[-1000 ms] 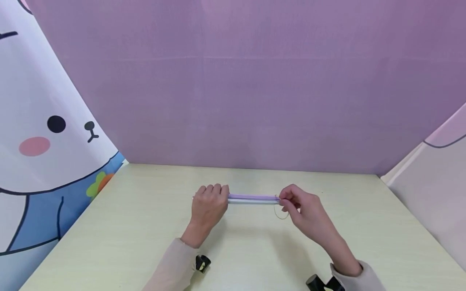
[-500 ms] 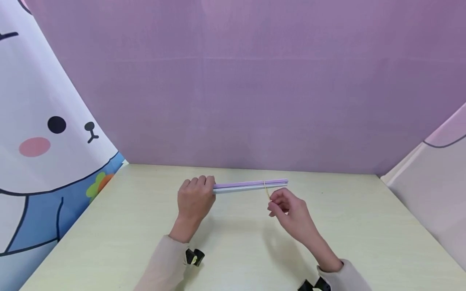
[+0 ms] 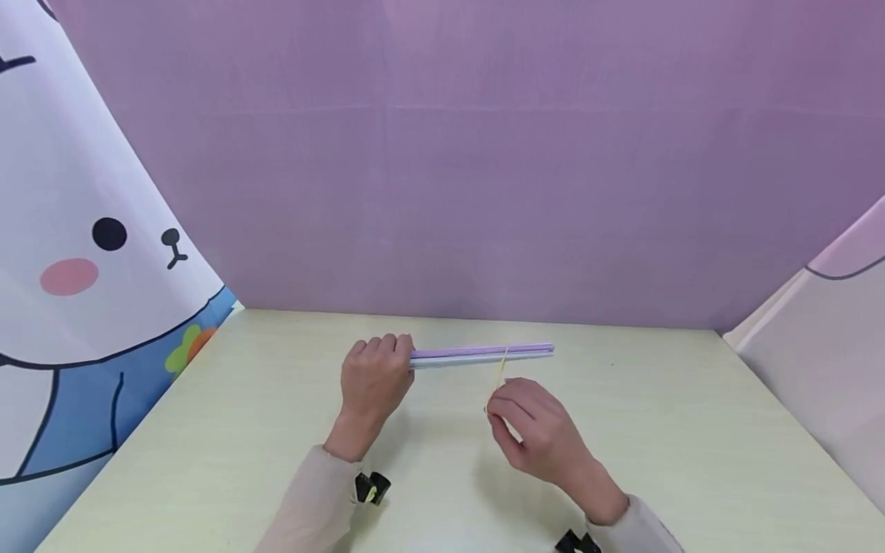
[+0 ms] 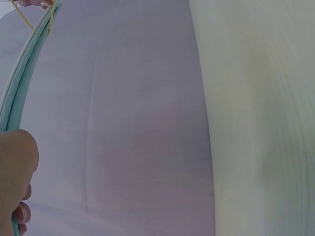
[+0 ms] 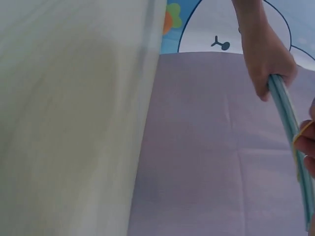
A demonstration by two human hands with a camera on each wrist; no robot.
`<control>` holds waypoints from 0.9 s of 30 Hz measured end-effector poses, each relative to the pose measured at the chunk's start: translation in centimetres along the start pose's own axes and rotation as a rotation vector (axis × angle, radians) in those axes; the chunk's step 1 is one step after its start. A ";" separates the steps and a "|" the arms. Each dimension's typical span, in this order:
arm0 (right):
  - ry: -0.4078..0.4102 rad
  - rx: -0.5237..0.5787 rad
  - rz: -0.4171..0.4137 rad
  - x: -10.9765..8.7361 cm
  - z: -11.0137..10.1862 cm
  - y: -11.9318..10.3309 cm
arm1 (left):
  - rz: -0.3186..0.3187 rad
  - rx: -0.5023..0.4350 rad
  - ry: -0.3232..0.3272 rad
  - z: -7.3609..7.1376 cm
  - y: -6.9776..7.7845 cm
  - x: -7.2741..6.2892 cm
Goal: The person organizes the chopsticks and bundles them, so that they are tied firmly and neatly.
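My left hand (image 3: pixel 376 376) grips one end of a bundle of long thin sticks (image 3: pixel 452 357), purple and pale blue, held level above the table. In the left wrist view the pale blue sticks (image 4: pixel 22 78) rise out of the fist. Around the bundle, short of its free right end, runs a thin yellow rubber band (image 3: pixel 500 372). My right hand (image 3: pixel 542 434), below the bundle, pinches the band between thumb and fingers and draws it toward me. The right wrist view has the band (image 5: pixel 296 140) looped beside the fingertips, close to the sticks (image 5: pixel 285 105).
A pale wood-grain table (image 3: pixel 276 430) lies under both hands. Behind it hangs a purple cloth backdrop (image 3: pixel 484 192). A cartoon-printed cloth (image 3: pixel 124 330) borders the left side and a pale cloth (image 3: pixel 823 361) the right. Black wrist devices (image 3: pixel 372 488) sit at the sleeves.
The right hand has moved from the sticks' right end, left and toward me, pulling the rubber band taut. The left hand shifted left and slightly away with the bundle, exposing its free end.
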State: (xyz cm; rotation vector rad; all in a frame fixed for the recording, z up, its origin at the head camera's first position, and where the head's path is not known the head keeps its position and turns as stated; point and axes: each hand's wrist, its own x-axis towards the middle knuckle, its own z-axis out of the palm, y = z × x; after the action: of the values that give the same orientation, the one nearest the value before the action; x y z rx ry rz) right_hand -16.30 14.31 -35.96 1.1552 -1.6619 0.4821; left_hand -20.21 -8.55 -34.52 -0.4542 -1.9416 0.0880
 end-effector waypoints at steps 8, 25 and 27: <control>0.083 0.163 -0.061 -0.2 0.7 0.0 | 0.034 0.000 0.073 0.1 0.4 0.2; 0.150 1.716 0.916 -3.1 0.3 0.5 | 0.025 0.002 0.227 0.1 0.8 0.5; 0.109 1.869 0.960 -3.2 -0.3 1.1 | 0.034 0.000 0.231 0.2 0.7 0.4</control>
State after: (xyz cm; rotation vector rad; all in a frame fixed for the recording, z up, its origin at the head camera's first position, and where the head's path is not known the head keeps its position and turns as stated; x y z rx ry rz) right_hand -17.03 16.48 -38.43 1.2193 -1.2496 3.0063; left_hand -20.32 -7.73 -34.42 -0.4764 -1.7077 0.0545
